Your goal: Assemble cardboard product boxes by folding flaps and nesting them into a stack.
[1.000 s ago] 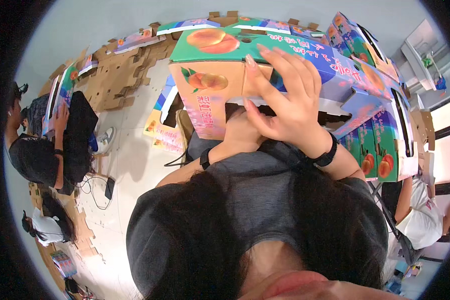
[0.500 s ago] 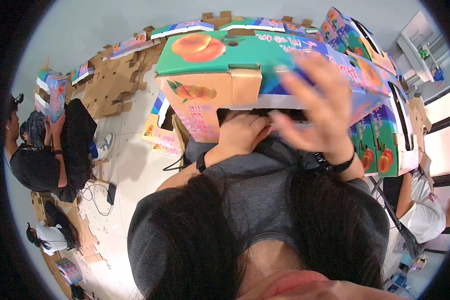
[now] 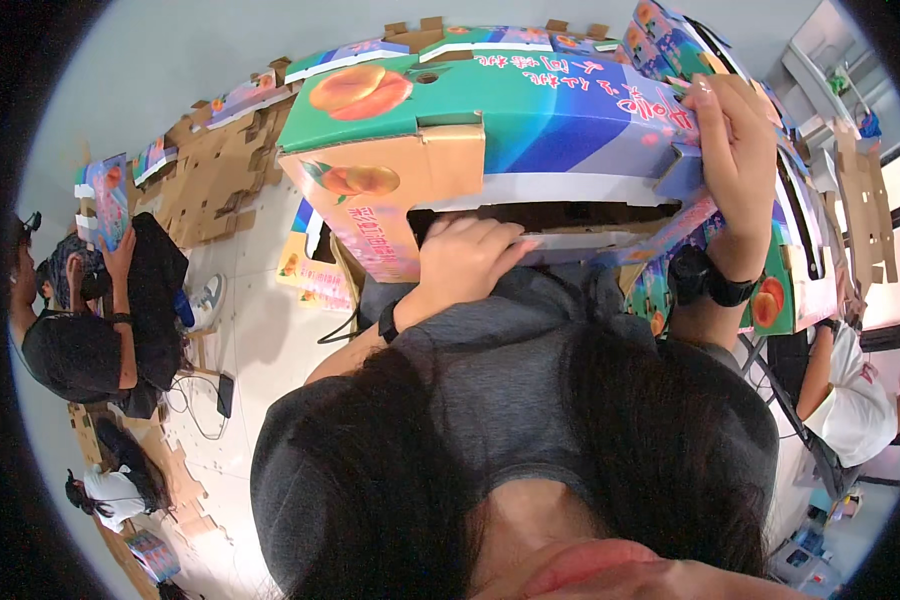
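Note:
A printed fruit carton in green, blue and pink, with peach pictures, lies on its side across my lap. The long slot in its near face shows the dark inside. My left hand hooks its curled fingers over the lower edge of that slot, near the left end. At the carton's right end, my right hand grips the upper corner, thumb and fingers closed around it by a small purple flap. Some of the right fingers are hidden behind the corner.
Finished-looking cartons stand close on my right. Flat brown cardboard sheets cover the floor at the far left. On the left a person in black holds a similar carton; a person in white sits at right.
My right hand has moved from above the slot to the carton's right corner and closed there. The carton has shifted slightly left, and its slot shows wider.

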A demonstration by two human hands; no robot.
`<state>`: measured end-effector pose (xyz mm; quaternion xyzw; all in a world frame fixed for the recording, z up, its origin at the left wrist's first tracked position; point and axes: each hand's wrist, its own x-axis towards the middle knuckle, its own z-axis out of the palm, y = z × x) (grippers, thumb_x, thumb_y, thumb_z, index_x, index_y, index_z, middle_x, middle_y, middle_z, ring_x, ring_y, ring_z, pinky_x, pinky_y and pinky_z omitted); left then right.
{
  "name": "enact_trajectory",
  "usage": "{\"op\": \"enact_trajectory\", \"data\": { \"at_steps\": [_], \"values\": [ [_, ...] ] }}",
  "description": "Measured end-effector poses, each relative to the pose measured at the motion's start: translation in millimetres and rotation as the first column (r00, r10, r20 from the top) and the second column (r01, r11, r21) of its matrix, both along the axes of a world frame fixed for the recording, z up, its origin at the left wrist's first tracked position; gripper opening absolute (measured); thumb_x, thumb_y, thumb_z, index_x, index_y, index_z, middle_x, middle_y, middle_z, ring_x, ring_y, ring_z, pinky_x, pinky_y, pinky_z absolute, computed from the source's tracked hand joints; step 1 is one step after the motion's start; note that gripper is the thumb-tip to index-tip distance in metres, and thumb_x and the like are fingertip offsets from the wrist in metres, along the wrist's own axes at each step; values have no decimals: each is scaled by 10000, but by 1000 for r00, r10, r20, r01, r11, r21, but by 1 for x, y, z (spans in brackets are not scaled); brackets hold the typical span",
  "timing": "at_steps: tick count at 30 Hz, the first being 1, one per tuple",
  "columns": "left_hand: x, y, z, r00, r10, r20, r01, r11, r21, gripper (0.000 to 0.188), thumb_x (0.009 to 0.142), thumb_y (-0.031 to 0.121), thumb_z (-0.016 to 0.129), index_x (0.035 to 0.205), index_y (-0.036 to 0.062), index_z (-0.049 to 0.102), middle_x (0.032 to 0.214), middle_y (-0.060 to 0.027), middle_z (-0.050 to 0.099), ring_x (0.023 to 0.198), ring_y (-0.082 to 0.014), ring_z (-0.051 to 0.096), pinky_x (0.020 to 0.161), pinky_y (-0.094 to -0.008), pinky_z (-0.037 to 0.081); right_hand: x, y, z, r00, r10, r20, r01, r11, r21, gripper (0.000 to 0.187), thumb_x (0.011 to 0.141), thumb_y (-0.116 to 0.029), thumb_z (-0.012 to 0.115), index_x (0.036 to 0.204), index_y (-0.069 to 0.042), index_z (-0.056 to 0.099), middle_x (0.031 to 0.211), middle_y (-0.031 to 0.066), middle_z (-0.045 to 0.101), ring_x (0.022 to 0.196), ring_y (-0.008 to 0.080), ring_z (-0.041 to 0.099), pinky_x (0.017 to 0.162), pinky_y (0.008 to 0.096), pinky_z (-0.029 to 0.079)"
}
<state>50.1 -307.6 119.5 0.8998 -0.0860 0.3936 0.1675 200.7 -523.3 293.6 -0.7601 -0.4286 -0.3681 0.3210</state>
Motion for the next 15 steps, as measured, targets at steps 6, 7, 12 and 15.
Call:
{"op": "enact_trajectory", "data": {
  "at_steps": [6, 7, 12, 15],
  "values": [
    [1, 1, 3, 1000, 0, -2, 0, 1000, 16, 186, 846, 340, 716, 870, 156, 697, 737, 18, 650, 703, -197, 629, 683, -361, 453, 0, 10, 3, 1000, -27, 4, 27, 998, -51, 328, 930, -249, 654, 771, 38, 651, 775, 119, 583, 739, 270, 567, 680, 346, 440],
    [0, 2, 2, 1000, 0, -10, 0, 1000, 12, 186, 845, 339, 716, 870, 155, 697, 738, 16, 649, 702, -197, 629, 684, -361, 452, 1, 13, 1, 998, -63, 27, 64, 998, -29, 333, 920, -259, 666, 763, 34, 656, 775, 112, 588, 723, 266, 568, 658, 343, 442],
    [3, 2, 2, 1000, -9, -23, 9, 1000, -3, 185, 845, 336, 717, 868, 153, 696, 742, 12, 651, 704, -198, 629, 688, -361, 452, 7, 13, -14, 986, -166, 31, 163, 983, 78, 307, 901, -251, 678, 743, 13, 680, 779, 85, 609, 696, 251, 582, 629, 346, 450],
    [3, 3, 2, 999, -12, -30, 13, 1000, 6, 187, 843, 339, 718, 865, 154, 696, 742, 9, 655, 707, -198, 631, 686, -361, 452, 10, 13, -18, 986, -162, 46, 156, 982, 102, 283, 896, -226, 678, 736, 8, 687, 798, 80, 627, 703, 246, 594, 633, 342, 458]
  ]
}}
